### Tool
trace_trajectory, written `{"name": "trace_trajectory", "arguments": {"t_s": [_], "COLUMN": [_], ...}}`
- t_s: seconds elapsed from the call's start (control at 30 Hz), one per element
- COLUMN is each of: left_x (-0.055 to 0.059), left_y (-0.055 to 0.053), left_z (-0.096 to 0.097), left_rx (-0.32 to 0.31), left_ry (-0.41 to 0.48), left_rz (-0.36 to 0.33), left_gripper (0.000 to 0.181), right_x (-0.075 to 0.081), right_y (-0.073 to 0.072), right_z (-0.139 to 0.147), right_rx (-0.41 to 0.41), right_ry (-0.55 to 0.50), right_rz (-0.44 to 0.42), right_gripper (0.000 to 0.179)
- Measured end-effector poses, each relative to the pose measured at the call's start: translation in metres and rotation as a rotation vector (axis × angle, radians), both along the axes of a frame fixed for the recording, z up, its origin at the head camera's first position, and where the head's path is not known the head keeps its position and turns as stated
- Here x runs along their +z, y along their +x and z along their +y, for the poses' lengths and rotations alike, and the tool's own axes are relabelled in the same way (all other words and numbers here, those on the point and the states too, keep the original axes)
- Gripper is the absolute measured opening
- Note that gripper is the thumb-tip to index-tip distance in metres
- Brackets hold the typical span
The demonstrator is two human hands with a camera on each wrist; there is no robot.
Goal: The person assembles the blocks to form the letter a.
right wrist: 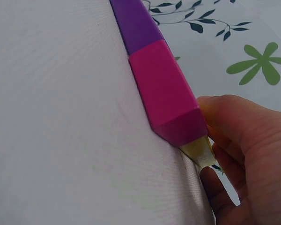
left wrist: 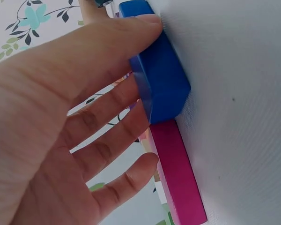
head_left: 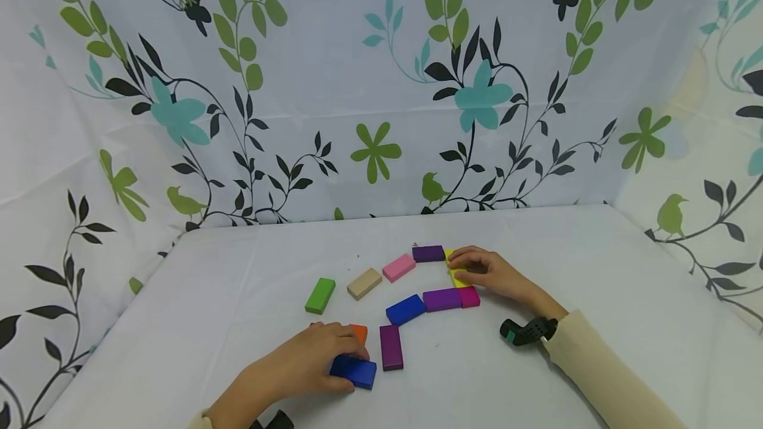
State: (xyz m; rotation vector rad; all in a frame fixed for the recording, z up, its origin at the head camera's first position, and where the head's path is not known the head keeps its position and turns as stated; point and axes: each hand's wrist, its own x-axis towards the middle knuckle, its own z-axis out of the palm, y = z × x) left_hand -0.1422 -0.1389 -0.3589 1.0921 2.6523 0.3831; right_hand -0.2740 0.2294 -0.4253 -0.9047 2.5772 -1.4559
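Note:
My left hand (head_left: 310, 359) pinches a blue block (head_left: 354, 372) between thumb and fingers at the near side of the table. In the left wrist view the thumb lies on that blue block (left wrist: 161, 75), and a magenta block (left wrist: 178, 173) adjoins its end. Just past the fingers an orange block (head_left: 359, 333) shows partly. My right hand (head_left: 485, 272) grips a yellow block (head_left: 459, 278), partly hidden by the fingers. Beside it a short magenta block (head_left: 469, 296) touches a purple block (head_left: 442, 300); the right wrist view shows the magenta block (right wrist: 166, 89) close up.
Other blocks lie in a curve on the white tabletop (head_left: 238, 283): green (head_left: 320, 295), tan (head_left: 364, 283), pink (head_left: 399, 267) and dark purple (head_left: 428, 253). A second blue block (head_left: 406, 310) and a plum block (head_left: 391, 347) lie nearer. A patterned cloth (head_left: 334, 85) hangs behind.

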Motion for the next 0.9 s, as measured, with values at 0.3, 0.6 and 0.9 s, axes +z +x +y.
{"name": "trace_trajectory", "arguments": {"t_s": [0.3,0.6,0.9], "left_x": [0.004,0.011,0.013], "left_y": [0.001,0.007,0.011], "left_z": [0.004,0.012,0.023], "left_rx": [-0.008,-0.035,-0.130], "left_ry": [-0.001,-0.006,0.008], "left_rz": [-0.014,-0.037,0.004], "left_gripper": [0.035,0.036,0.036], "right_x": [0.002,0.002,0.002], "right_y": [0.000,0.000,0.001], "right_z": [0.001,0.002,0.001], "right_rx": [0.000,-0.007,-0.001], "right_ry": [0.001,0.010,0.003], "right_rz": [-0.009,-0.004,-0.010], "right_gripper": [0.024,0.024,0.025]}}
